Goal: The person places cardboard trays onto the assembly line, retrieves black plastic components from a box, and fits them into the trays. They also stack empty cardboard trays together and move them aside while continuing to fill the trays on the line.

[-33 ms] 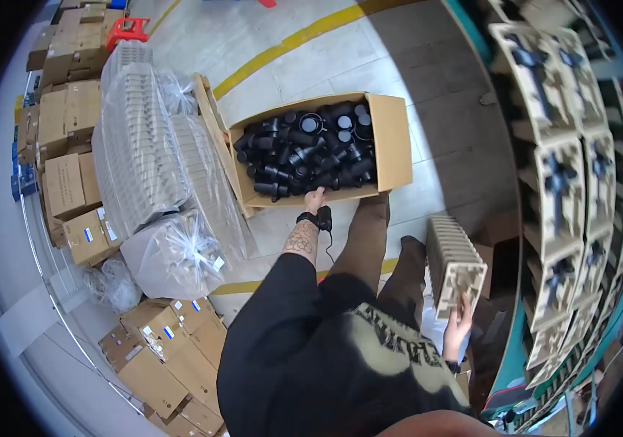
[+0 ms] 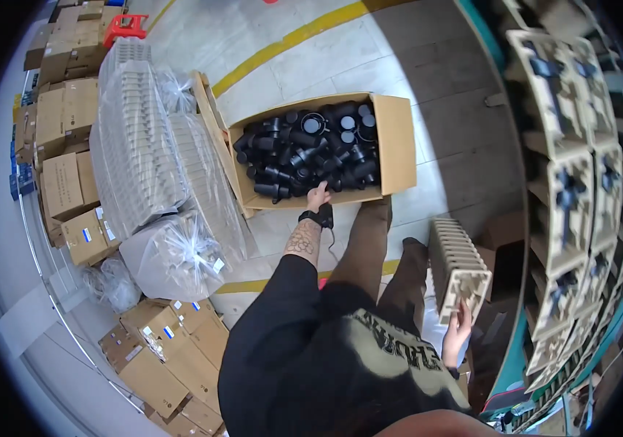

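Note:
Over the near rim of an open cardboard box (image 2: 396, 142) is my left hand (image 2: 318, 198), its fingers among black plastic pipe-like fittings (image 2: 289, 156). The fingertips blend into the dark parts, so I cannot see whether they grip one. Several of these fittings have round grey ends. On the right, my right hand (image 2: 458, 328) has its fingers curled on the nearest of several beige molded trays (image 2: 464, 280). These trays stand in a row, one behind another, beside my leg. The hollows of the nearest tray hold no black part that I can see.
A rack of beige trays holding black parts (image 2: 568, 193) stands along the right. To the left are plastic-wrapped tray stacks (image 2: 140, 146) and cardboard cartons (image 2: 71, 109). A red stool (image 2: 125, 28) is at the far left. Yellow lines (image 2: 289, 42) mark the floor.
My left hand has moved slightly farther over the box rim, toward the black fittings. The right hand stays on the nearest tray. The view has shifted a little.

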Available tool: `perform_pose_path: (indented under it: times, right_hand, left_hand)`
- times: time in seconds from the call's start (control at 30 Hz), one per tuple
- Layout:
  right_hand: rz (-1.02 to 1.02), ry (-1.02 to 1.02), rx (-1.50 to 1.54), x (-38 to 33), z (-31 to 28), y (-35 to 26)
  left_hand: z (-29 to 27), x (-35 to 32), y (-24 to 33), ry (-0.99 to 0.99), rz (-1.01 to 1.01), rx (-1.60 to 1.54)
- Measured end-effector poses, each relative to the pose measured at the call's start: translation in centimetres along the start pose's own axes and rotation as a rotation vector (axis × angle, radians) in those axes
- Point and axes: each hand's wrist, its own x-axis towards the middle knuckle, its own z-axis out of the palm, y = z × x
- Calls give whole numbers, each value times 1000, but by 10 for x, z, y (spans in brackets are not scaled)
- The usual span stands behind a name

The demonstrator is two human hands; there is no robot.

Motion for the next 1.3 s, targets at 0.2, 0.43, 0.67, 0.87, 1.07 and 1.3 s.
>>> perform_pose_path:
  times: [0.2,0.43,0.67,0.87,1.07,1.3]
  right_hand:
    - [256,-340,230,12,79,-105]
    - [414,-324,195,34,93,-124]
    - [364,-339,278,69,124,-160]
    - [372,-475,323,66,144,-166]
    - [358,-353,294,63,139,-166]
    - [294,-383,302,66,136,-176]
  left_hand:
    - [42,107,128,189,-51,-600]
    - [60,158,201,240,-181,-240]
    - [59,134,175,241,-167,143]
    - [79,118,187,178,-327,196]
    - [83,110,222,388,-449,171]
    - [18,171,112,179,-18,-176]
